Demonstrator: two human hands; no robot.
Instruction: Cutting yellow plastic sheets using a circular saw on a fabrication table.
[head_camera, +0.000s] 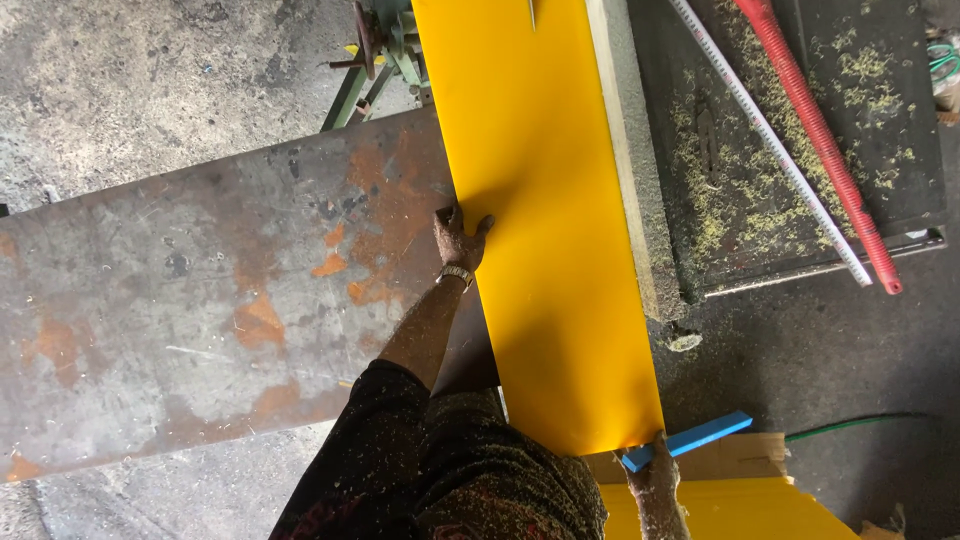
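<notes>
A long yellow board (545, 230) lies lengthwise on the metal surface (200, 300), running from the top of the view down to the person's body, its right edge against a grey, dust-covered fence (630, 170). It looks stiff, smooth and fairly slippery, probably light enough for two hands but awkward for its length, so the long edges and the near end seem the best places to hold it. The left hand (458, 238) rests flat on the board's left edge, fingers spread open and pressing down rather than gripping. The right hand (655, 480) is at the board's near right corner, closed on a blue stick (690, 440) that points right. Below lie more yellow boards (730, 510) and a strip of cardboard (735, 458). Right of the fence sit a dark plate strewn with shavings (760, 150), a long ruler (770, 150) and a red rod (820, 135). No labels or signs show.
</notes>
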